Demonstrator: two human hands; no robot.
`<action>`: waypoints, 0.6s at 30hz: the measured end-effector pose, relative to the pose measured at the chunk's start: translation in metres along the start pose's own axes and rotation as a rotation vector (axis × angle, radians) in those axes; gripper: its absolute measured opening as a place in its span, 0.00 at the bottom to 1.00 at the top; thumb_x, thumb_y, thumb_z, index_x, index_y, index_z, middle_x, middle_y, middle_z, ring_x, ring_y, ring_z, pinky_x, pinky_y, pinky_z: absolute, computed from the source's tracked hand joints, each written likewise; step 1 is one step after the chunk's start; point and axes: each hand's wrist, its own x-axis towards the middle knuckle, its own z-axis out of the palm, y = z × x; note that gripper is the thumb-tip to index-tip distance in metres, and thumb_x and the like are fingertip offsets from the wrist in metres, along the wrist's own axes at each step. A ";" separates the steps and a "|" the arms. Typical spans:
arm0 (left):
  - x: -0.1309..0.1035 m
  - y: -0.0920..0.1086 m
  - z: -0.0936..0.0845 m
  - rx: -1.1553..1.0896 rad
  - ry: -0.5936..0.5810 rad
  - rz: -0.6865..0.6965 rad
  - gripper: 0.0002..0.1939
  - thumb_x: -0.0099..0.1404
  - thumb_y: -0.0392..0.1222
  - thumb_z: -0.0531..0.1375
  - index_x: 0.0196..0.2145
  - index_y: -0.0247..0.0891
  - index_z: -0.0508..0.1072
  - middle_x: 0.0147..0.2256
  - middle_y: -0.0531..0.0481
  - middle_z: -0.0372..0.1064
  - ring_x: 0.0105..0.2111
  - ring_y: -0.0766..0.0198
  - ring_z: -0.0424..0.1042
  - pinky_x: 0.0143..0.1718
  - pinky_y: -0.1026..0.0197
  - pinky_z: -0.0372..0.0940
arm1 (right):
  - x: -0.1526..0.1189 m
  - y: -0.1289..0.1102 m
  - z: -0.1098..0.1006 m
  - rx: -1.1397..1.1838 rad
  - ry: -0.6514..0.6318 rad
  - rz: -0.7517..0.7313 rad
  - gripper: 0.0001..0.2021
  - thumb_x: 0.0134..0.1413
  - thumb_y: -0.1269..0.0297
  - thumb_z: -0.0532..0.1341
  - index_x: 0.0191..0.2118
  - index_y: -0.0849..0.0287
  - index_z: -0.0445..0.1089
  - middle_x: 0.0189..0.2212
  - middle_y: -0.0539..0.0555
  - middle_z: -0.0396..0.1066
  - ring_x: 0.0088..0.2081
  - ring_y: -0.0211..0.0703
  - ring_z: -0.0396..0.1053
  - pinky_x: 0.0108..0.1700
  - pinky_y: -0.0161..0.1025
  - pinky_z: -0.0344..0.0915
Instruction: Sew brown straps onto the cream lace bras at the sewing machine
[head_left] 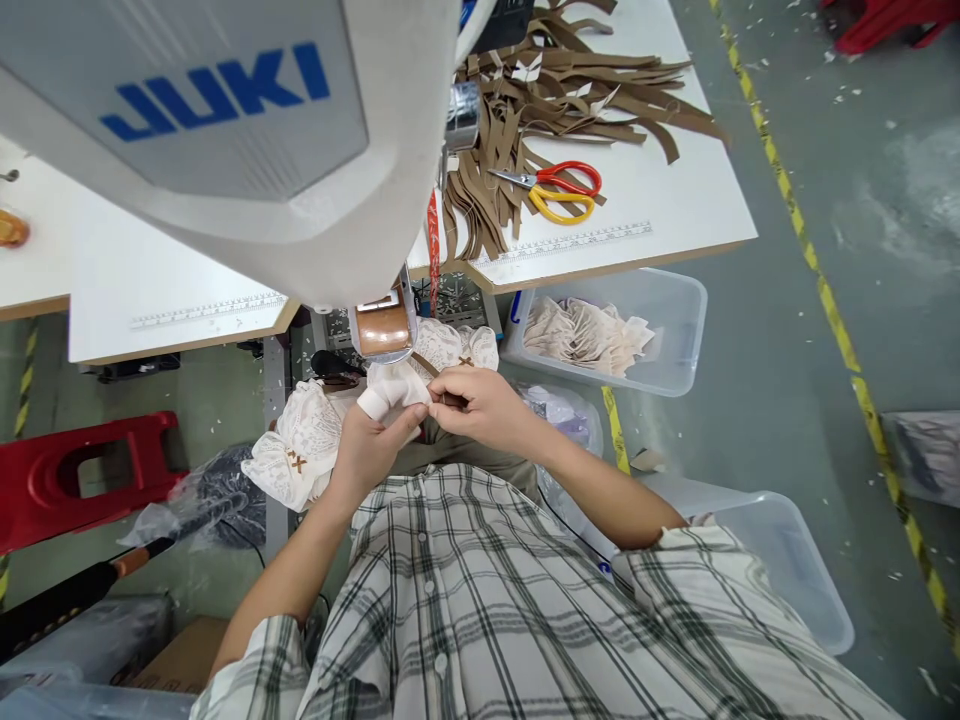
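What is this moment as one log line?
left hand: holding white fabric; right hand: pinching its edge; brown strips: on table

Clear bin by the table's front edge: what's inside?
The clear bin holds a heap of crumpled, pale beige fabric pieces. The top ones show; those underneath are covered, so the lower layers can't be made out.

Sewing machine (pixel 300 190) blocking ahead, bin (pixel 684 335) rightward, free floor (pixel 772 370) beyond

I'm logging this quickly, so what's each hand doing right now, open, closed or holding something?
Left hand: closed, holding the white fabric.
Right hand: closed, fingers pinching that fabric's edge.
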 end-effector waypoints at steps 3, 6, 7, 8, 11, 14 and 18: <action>-0.002 -0.004 0.001 0.050 0.049 0.082 0.10 0.63 0.45 0.65 0.38 0.35 0.78 0.35 0.48 0.77 0.36 0.60 0.74 0.40 0.60 0.67 | -0.001 -0.005 0.000 -0.008 0.017 0.032 0.04 0.52 0.70 0.60 0.27 0.59 0.66 0.23 0.46 0.62 0.26 0.33 0.58 0.30 0.32 0.53; -0.003 -0.007 0.003 0.125 0.101 0.180 0.11 0.64 0.43 0.64 0.41 0.35 0.79 0.39 0.45 0.78 0.41 0.57 0.75 0.45 0.58 0.67 | -0.001 -0.009 -0.002 -0.031 0.018 0.066 0.04 0.51 0.71 0.60 0.27 0.60 0.67 0.22 0.46 0.62 0.25 0.33 0.58 0.30 0.33 0.52; -0.003 -0.007 0.004 0.149 0.104 0.198 0.12 0.64 0.43 0.64 0.43 0.35 0.78 0.40 0.45 0.78 0.42 0.57 0.75 0.46 0.58 0.67 | -0.001 -0.008 -0.003 -0.031 0.011 0.080 0.04 0.51 0.71 0.61 0.27 0.60 0.68 0.21 0.46 0.62 0.25 0.33 0.58 0.30 0.33 0.53; -0.003 -0.007 0.004 0.169 0.095 0.207 0.11 0.65 0.43 0.63 0.43 0.35 0.78 0.40 0.45 0.78 0.42 0.57 0.75 0.46 0.58 0.67 | -0.001 -0.007 -0.004 -0.020 -0.003 0.096 0.04 0.52 0.70 0.61 0.27 0.60 0.69 0.21 0.46 0.62 0.25 0.33 0.58 0.30 0.33 0.53; 0.000 -0.004 0.000 0.214 0.028 0.174 0.10 0.68 0.44 0.59 0.39 0.36 0.76 0.35 0.48 0.75 0.36 0.60 0.72 0.40 0.61 0.66 | -0.002 -0.001 -0.007 0.122 -0.078 0.185 0.05 0.56 0.65 0.60 0.32 0.59 0.72 0.24 0.47 0.67 0.26 0.34 0.61 0.30 0.33 0.56; 0.004 0.001 -0.007 0.264 -0.040 0.093 0.12 0.69 0.46 0.56 0.35 0.36 0.73 0.28 0.52 0.69 0.30 0.64 0.67 0.33 0.62 0.62 | -0.005 0.004 -0.010 0.268 -0.080 0.267 0.08 0.57 0.65 0.58 0.39 0.59 0.74 0.32 0.51 0.74 0.30 0.36 0.68 0.32 0.34 0.60; 0.008 0.009 -0.013 0.305 -0.093 0.071 0.12 0.69 0.47 0.56 0.38 0.35 0.72 0.33 0.50 0.71 0.33 0.62 0.68 0.37 0.62 0.62 | -0.008 0.001 -0.013 0.170 -0.015 0.231 0.08 0.55 0.69 0.59 0.42 0.57 0.67 0.29 0.48 0.73 0.30 0.36 0.67 0.32 0.33 0.58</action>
